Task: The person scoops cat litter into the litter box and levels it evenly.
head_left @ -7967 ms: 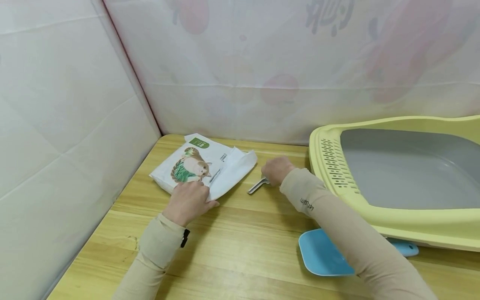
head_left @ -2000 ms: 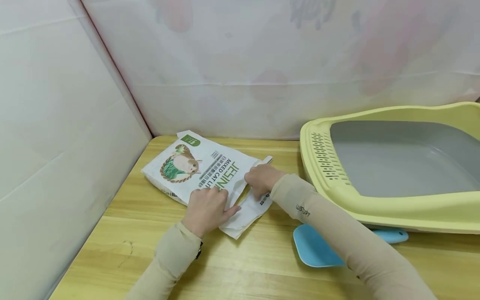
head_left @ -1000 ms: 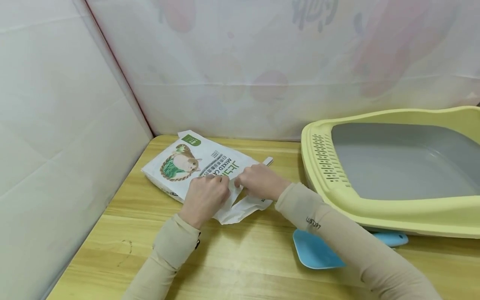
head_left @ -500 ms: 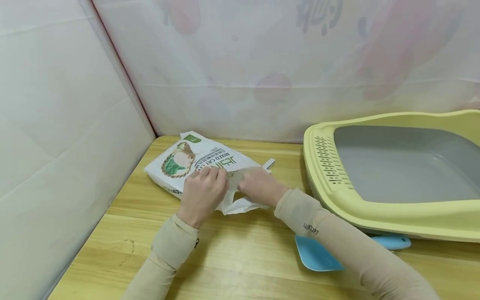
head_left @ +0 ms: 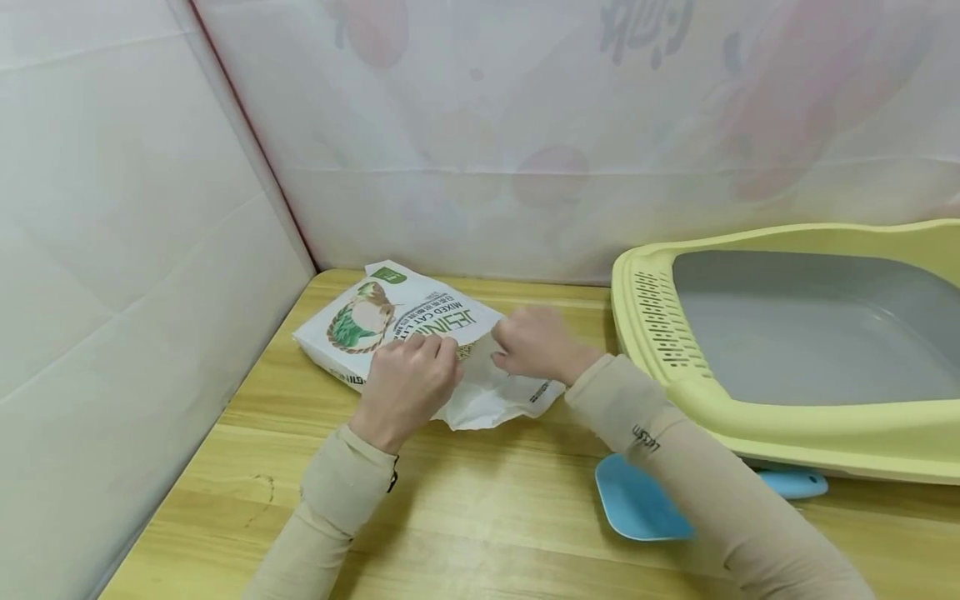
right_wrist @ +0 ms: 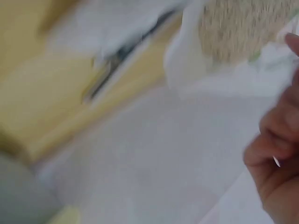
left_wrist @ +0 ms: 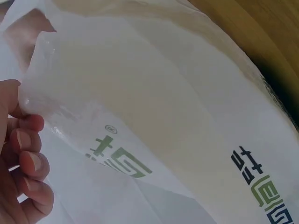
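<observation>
A white cat litter bag lies on the wooden table, printed with a cat and green lettering. Its near end is cut open, and tan granules show in the mouth. My left hand pinches the left side of the opening; the left wrist view shows the curled fingers at the film's edge. On the opening's right side, my right hand pinches the upper edge. A slim dark-and-white cutter, blurred in the right wrist view, lies beside the bag; my right hand hides it in the head view.
To the right stands a yellow litter box with a grey inside. A blue scoop lies in front of it, partly under my right forearm. Fabric walls close off the table's back and left.
Earlier my right hand held the cutter; it was then laid by the bag. Both hands have since pulled the cut end wider, and my right hand has just moved right and up with the edge.
</observation>
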Demonstrator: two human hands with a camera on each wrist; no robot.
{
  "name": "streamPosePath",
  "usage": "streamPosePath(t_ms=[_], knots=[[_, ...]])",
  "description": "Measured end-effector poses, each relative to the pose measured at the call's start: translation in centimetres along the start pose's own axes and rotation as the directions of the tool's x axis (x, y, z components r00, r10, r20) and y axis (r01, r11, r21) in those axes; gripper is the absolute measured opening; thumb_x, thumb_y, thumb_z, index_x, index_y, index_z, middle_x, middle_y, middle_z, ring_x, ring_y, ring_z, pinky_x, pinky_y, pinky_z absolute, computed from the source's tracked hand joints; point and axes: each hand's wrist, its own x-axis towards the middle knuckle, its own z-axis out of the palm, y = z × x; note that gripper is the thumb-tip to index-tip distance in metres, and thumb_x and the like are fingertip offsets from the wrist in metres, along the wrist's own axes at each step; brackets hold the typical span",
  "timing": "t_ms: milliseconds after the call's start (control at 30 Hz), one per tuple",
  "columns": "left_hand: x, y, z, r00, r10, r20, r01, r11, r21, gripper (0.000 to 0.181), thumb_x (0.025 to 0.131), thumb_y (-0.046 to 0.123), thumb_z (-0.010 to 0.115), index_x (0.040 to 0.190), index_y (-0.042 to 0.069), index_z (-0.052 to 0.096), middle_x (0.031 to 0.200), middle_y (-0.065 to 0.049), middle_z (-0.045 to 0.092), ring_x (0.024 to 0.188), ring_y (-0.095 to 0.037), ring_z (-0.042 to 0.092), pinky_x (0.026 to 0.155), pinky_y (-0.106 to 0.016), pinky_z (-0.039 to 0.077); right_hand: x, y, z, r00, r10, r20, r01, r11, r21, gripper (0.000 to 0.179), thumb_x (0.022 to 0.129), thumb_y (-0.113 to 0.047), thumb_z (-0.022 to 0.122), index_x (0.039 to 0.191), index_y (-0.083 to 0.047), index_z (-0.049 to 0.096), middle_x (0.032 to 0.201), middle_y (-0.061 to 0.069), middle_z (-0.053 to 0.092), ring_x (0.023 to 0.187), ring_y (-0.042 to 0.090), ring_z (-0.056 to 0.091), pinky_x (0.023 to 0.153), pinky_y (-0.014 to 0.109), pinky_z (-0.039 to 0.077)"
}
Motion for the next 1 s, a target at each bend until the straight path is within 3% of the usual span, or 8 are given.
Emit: streamPosePath(t_ms=[67, 167, 333, 500, 733, 900, 1000], knots=[[-0.1, 0.1, 0.0, 0.999, 0.027, 0.022, -0.028, 1.0, 0.009, 0.021, 0.08, 0.009, 0.073, 0.068, 0.006, 0.056, 0.058, -0.004, 0.058, 0.045, -0.018, 0.054, 0.038, -0.026, 0.039, 0.1, 0.3, -0.3, 0.997, -0.029, -0.074, 0.025, 0.998, -0.066, 0.041, 0.08, -0.024, 0.078, 0.059, -0.013, 0.044, 0.052, -0.006, 0.031, 0.047, 0.009, 0.028, 0.044, 0.024, 0.02], [-0.2, 0.2, -0.1, 0.997, 0.064, 0.041, -0.065, 0.997, 0.031, 0.02, 0.08, 0.01, 0.073, 0.069, 0.007, 0.057, 0.059, -0.002, 0.056, 0.047, -0.018, 0.056, 0.039, -0.027, 0.043, 0.3, 0.5, -0.3, 0.979, -0.147, -0.142, 0.123, 0.978, -0.17, 0.035, 0.082, -0.027, 0.077, 0.065, -0.011, 0.05, 0.051, -0.004, 0.034, 0.046, 0.01, 0.027, 0.044, 0.025, 0.019], [-0.2, 0.7, 0.0, 0.994, 0.095, 0.059, -0.098, 0.994, 0.055, 0.022, 0.081, 0.007, 0.07, 0.066, 0.01, 0.053, 0.056, 0.0, 0.051, 0.045, -0.017, 0.052, 0.04, -0.026, 0.041, 0.4, 0.2, -0.1, 0.94, -0.303, -0.154, 0.251, 0.925, -0.285, 0.022, 0.083, -0.013, 0.071, 0.067, -0.011, 0.056, 0.051, -0.002, 0.041, 0.047, 0.009, 0.022, 0.044, 0.024, 0.018], [-0.1, 1.3, 0.0, 0.986, 0.132, 0.099, -0.14, 0.987, 0.076, 0.026, 0.083, 0.0, 0.062, 0.065, 0.013, 0.048, 0.053, 0.002, 0.044, 0.042, -0.013, 0.045, 0.039, -0.024, 0.034, 0.2, 0.2, -0.7, 0.935, -0.295, -0.197, 0.234, 0.93, -0.285, 0.023, 0.08, -0.008, 0.071, 0.065, -0.009, 0.054, 0.051, -0.002, 0.039, 0.049, 0.009, 0.02, 0.045, 0.024, 0.018], [0.2, 0.5, -0.9, 0.996, 0.07, 0.051, -0.073, 0.996, 0.052, 0.024, 0.079, 0.008, 0.072, 0.066, 0.009, 0.051, 0.055, 0.0, 0.049, 0.044, -0.017, 0.049, 0.04, -0.027, 0.039, 0.2, 0.0, -0.9, 0.933, -0.278, -0.229, 0.227, 0.948, -0.225, 0.027, 0.082, -0.006, 0.067, 0.063, -0.012, 0.05, 0.053, -0.006, 0.026, 0.05, 0.008, 0.018, 0.047, 0.023, 0.015], [0.2, 0.3, -1.1, 0.994, 0.092, 0.059, -0.095, 0.994, 0.046, 0.023, 0.081, 0.009, 0.07, 0.067, 0.01, 0.051, 0.056, 0.0, 0.049, 0.045, -0.017, 0.051, 0.041, -0.026, 0.039, -0.1, -0.2, -1.3, 0.935, -0.266, -0.232, 0.223, 0.955, -0.196, 0.027, 0.081, -0.004, 0.069, 0.063, -0.012, 0.05, 0.054, -0.006, 0.024, 0.05, 0.008, 0.017, 0.048, 0.023, 0.014], [0.2, 0.2, -1.4, 0.992, 0.103, 0.067, -0.106, 0.993, 0.056, 0.023, 0.082, 0.006, 0.069, 0.067, 0.01, 0.051, 0.055, 0.0, 0.048, 0.045, -0.017, 0.05, 0.04, -0.025, 0.037, -0.6, -0.2, -1.7, 0.947, -0.244, -0.209, 0.214, 0.964, -0.156, 0.03, 0.082, -0.003, 0.069, 0.063, -0.012, 0.048, 0.054, -0.006, 0.028, 0.05, 0.008, 0.019, 0.048, 0.023, 0.015]])
